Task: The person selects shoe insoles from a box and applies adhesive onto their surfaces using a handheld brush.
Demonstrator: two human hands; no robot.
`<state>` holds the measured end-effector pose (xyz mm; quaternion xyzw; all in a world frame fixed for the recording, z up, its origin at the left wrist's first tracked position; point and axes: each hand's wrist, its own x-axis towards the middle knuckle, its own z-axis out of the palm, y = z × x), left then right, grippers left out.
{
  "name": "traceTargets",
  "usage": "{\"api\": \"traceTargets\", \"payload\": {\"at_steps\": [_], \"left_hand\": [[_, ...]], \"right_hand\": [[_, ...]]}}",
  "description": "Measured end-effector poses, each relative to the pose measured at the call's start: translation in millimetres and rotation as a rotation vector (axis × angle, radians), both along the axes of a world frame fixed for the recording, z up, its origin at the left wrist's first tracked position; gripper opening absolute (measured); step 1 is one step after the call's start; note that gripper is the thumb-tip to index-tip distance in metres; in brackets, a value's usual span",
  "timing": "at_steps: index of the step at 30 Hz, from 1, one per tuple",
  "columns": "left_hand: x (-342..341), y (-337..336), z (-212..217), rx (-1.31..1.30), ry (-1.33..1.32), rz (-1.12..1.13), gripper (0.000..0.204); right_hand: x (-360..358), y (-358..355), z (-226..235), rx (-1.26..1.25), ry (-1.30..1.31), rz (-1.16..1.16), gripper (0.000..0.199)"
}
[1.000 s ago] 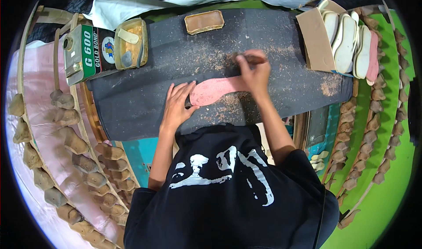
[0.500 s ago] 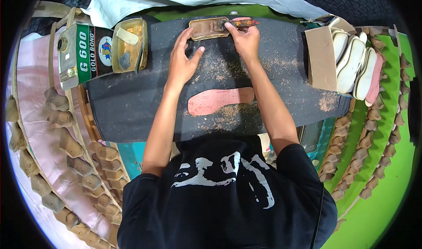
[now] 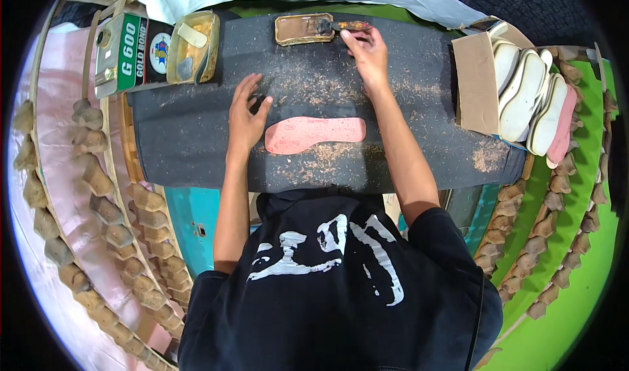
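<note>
My right hand (image 3: 368, 55) grips the dark, paint-smeared handle of a brush (image 3: 354, 26) between thumb and fingers. The bristle end rests in a shallow rectangular tray (image 3: 288, 39) at the table's far side, which holds a brownish layer. My left hand (image 3: 246, 119) hangs over the dark table with its fingers apart and nothing in them. Just right of that hand, a pink shoe insole (image 3: 314, 136) lies flat, its wider end to the left. Faint marks show on its surface.
Shavings litter the black table cover (image 3: 190, 155). A metal can (image 3: 124, 53) and a yellowish container (image 3: 171, 70) with scraps stand at the far left. At right, a cardboard box (image 3: 477, 86) holds several white insoles (image 3: 521, 96) and a pink one. Racks of wooden pieces (image 3: 98, 174) flank both sides.
My left hand has drawn back from the tray toward me and to the left. My right hand keeps the brush at the tray. The whole view has shifted slightly.
</note>
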<state>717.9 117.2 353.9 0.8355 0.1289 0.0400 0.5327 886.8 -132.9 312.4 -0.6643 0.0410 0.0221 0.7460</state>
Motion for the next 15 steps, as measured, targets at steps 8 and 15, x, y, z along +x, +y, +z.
{"api": "traceTargets", "payload": {"at_steps": [8, 15], "left_hand": [[-83.7, -17.3, -12.0, 0.14, -0.016, 0.277, 0.03], [-109.7, -45.5, -27.2, 0.208, 0.082, 0.331, 0.032]], "right_hand": [[-126.6, -64.7, 26.8, -0.657, -0.204, 0.29, 0.039], [-183.4, -88.1, 20.8, -0.791, -0.114, 0.358, 0.044]]}}
